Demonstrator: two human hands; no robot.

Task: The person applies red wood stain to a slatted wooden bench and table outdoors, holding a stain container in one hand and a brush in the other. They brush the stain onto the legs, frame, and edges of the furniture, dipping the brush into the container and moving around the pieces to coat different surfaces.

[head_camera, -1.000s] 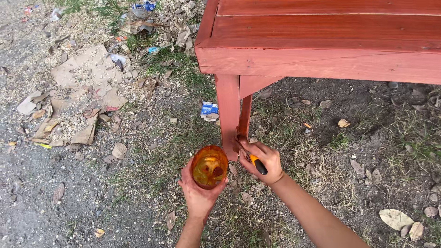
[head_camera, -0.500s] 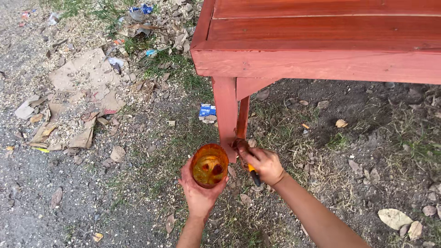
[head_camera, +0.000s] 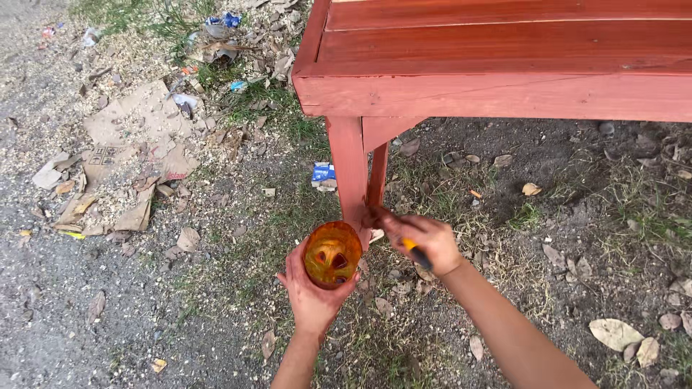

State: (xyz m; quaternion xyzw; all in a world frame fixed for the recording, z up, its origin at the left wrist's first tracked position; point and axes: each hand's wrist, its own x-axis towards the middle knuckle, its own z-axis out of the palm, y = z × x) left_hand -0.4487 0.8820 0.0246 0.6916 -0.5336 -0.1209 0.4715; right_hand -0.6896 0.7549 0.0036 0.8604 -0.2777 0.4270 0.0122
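Brush point(head_camera: 417, 253) gripped in right hand point(head_camera: 425, 241) fingers at bench leg point(head_camera: 351, 173); orange cup point(head_camera: 331, 253) cradled in left hand point(head_camera: 311, 299).

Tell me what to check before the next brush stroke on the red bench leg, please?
1. Left hand cups the orange cup from below: ok.
2. Cup held about upright, opening facing up: ok.
3. Liquid in the cup: some dark liquid shows at the bottom, ok; how much, cannot tell.
4. Right hand grips the brush by its yellow and black handle: ok.
5. Brush tip at the foot of the bench leg: ok; bristles hidden, so whether they are loaded, cannot tell.
6. Leaves and grass crowd the ground at the foot of the leg: not ok.
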